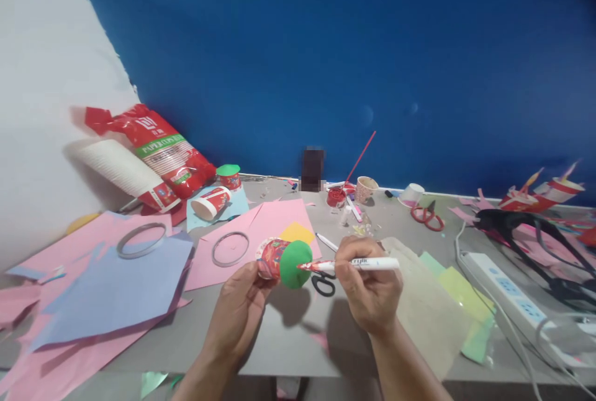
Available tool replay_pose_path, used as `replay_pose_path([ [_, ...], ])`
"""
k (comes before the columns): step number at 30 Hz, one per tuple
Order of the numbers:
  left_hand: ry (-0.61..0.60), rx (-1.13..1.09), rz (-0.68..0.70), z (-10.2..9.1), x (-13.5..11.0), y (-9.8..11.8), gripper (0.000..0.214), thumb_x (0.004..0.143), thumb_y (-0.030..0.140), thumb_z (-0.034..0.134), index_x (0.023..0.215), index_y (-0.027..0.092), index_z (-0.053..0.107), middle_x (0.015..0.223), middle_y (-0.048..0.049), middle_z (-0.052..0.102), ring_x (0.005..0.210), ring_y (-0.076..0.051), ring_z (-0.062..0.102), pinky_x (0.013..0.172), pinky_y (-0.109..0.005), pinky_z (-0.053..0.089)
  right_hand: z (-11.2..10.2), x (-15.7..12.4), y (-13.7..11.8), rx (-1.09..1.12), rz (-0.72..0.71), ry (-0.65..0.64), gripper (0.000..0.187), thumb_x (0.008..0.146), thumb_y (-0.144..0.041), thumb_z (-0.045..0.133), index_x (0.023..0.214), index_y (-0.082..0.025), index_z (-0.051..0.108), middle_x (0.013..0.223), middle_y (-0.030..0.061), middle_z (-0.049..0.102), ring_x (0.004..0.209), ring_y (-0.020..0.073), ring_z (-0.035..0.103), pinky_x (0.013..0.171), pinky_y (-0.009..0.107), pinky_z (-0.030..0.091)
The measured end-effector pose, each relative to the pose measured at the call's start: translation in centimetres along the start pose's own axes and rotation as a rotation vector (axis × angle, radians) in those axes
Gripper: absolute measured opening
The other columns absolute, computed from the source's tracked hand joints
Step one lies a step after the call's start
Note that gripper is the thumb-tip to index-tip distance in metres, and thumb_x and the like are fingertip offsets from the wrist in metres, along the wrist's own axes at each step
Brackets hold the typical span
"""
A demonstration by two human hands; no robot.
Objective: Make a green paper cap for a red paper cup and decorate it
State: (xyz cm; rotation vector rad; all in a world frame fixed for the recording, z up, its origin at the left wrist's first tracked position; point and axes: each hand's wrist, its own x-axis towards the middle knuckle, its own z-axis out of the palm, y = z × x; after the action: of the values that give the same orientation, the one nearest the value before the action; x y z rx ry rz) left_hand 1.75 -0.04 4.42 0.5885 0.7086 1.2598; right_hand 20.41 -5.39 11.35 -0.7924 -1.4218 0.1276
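Observation:
Tilted on its side above the table, a red patterned paper cup (270,258) is gripped by my left hand (246,298). A green paper disc (294,264) covers the cup's end that faces right. My right hand (370,283) is closed around a white acrylic marker (372,263) with a red tip. The marker's tip meets the right part of the green disc, or is very close to it. Black-handled scissors (323,284) lie behind and below the marker, partly hidden by my right hand.
Pink paper (200,267) and blue paper (121,301) spread over the left side, with grey tape rings (230,249). A red bag of paper cups (162,146) leans at the back left. Red scissors (427,218) lie back right. A white power strip (512,295) with cables sits at the right.

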Motion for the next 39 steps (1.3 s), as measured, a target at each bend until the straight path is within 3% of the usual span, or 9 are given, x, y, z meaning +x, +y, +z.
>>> replay_pose_path([
  [6, 0.003, 0.04, -0.009, 0.26, -0.06, 0.11, 0.029, 0.069, 0.043, 0.09, 0.079, 0.018, 0.08, 0.082, -0.0068, 0.074, 0.081, -0.02, 0.064, 0.078, -0.032, 0.06, 0.12, 0.25, -0.11, -0.023, -0.028, -0.004, 0.013, 0.092, -0.008, 0.063, 0.09, -0.021, 0.063, 0.076, -0.0003, 0.065, 0.063, 0.0125, 0.06, 0.055, 0.024, 0.045],
  [14, -0.006, 0.024, -0.016, 0.04, -0.03, 0.12, 0.026, 0.069, 0.04, 0.09, 0.078, 0.018, 0.08, 0.08, -0.0063, 0.074, 0.077, -0.021, 0.065, 0.079, -0.034, 0.059, 0.16, 0.29, -0.08, -0.055, 0.052, 0.028, 0.013, 0.092, -0.01, 0.063, 0.086, -0.021, 0.064, 0.073, -0.0021, 0.064, 0.054, 0.0095, 0.055, 0.049, 0.021, 0.04],
  [20, -0.043, 0.052, -0.023, -0.04, 0.0, 0.1, 0.029, 0.072, 0.043, 0.088, 0.078, 0.016, 0.08, 0.078, -0.0069, 0.074, 0.079, -0.02, 0.065, 0.078, -0.033, 0.059, -0.02, 0.03, 0.29, -0.055, 0.104, 0.055, 0.011, 0.092, -0.013, 0.064, 0.085, -0.021, 0.066, 0.074, -0.0012, 0.066, 0.056, 0.0102, 0.057, 0.052, 0.022, 0.044],
  [27, -0.004, 0.024, -0.045, 0.36, -0.14, 0.32, 0.031, 0.066, 0.041, 0.092, 0.072, 0.015, 0.078, 0.079, -0.0071, 0.076, 0.079, -0.019, 0.067, 0.078, -0.033, 0.06, -0.06, 0.48, 0.15, -0.064, 0.106, 0.087, 0.012, 0.091, -0.012, 0.064, 0.083, -0.021, 0.065, 0.072, -0.0027, 0.063, 0.058, 0.009, 0.058, 0.053, 0.019, 0.044],
  [33, 0.022, -0.036, -0.073, 0.36, -0.2, 0.44, 0.03, 0.065, 0.037, 0.094, 0.079, 0.014, 0.08, 0.087, -0.0088, 0.079, 0.083, -0.019, 0.07, 0.078, -0.031, 0.062, -0.26, 0.2, 0.51, -0.1, 0.123, 0.087, 0.011, 0.094, -0.018, 0.064, 0.083, -0.02, 0.065, 0.072, -0.0021, 0.064, 0.053, 0.0086, 0.054, 0.048, 0.019, 0.042],
  [39, 0.064, -0.112, -0.091, 0.5, -0.29, 0.51, 0.023, 0.066, 0.028, 0.092, 0.076, 0.014, 0.077, 0.08, -0.0066, 0.077, 0.078, -0.017, 0.07, 0.076, -0.027, 0.062, -0.5, -0.11, 0.72, -0.171, 0.147, 0.117, 0.014, 0.095, -0.024, 0.066, 0.082, -0.02, 0.064, 0.071, -0.0018, 0.063, 0.052, 0.0093, 0.053, 0.048, 0.021, 0.042],
])
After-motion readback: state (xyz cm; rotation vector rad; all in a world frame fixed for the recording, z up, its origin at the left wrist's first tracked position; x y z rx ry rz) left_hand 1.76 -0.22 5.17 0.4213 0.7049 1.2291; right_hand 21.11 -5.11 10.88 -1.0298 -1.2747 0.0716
